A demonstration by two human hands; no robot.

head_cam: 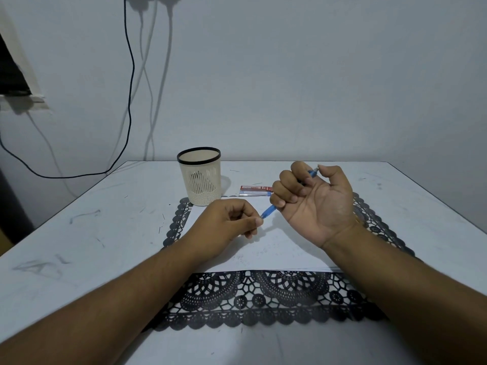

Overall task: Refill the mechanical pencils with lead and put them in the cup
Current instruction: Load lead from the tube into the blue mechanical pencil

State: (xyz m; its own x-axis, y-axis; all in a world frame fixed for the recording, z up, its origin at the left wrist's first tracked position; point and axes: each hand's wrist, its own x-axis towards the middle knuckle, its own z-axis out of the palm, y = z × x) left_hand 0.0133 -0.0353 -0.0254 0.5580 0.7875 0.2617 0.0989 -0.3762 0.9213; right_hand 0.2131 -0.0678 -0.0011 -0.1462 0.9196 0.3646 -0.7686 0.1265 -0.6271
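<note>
Right hand (313, 201), palm turned up, fingers curled round a blue mechanical pencil (268, 211); the barrel runs diagonally through the fist, one end showing past the thumb at upper right, the other projecting at lower left. Left hand (229, 225), knuckles up, fingers curled with thumb and forefinger closed together right at the pencil's lower end; whether they pinch a lead or the pencil's tip is too small to tell. Both hands are over a white sheet of paper (276, 251), which lies on a black lace mat (263, 299) on the pale, scuffed tabletop (92, 233). A cream perforated cup (200, 177) with a dark rim stands upright at the mat's far left corner. A red and white lead case (255, 190) lies flat beyond the paper, to the right of the cup. Behind, cables (130, 83) hang down a plain wall (316, 75).
</note>
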